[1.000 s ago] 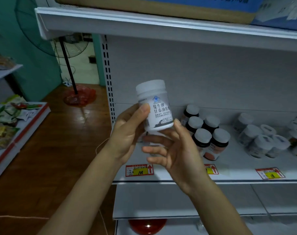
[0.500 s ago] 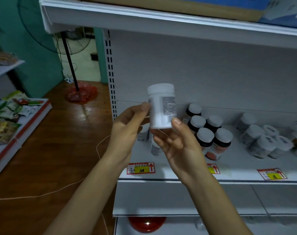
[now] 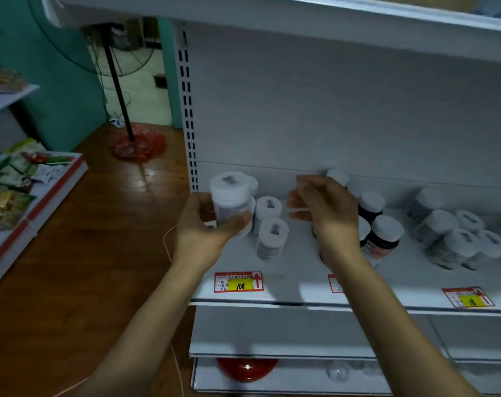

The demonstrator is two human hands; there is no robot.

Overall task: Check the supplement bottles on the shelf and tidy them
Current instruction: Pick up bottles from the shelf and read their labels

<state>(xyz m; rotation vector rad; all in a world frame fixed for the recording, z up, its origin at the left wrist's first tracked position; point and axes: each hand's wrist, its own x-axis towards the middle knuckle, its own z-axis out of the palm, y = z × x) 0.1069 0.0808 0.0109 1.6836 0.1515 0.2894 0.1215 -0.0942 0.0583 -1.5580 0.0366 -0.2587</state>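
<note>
Grip of left hand (image 3: 199, 229) encloses the upright white bottle (image 3: 230, 196), likely for seating beside matching bottles (image 3: 269, 209) on the shelf (image 3: 289, 272); right hand (image 3: 329, 214) hovers empty, loose-fingered.

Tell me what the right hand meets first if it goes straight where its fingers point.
Probably the standing white bottle on the shelf, just left of the right hand, though depth is unclear.

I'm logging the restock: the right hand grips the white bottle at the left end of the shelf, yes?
No: the left hand grips the white bottle at the left end of the shelf; the right hand hovers empty. The head view shows it.
</note>
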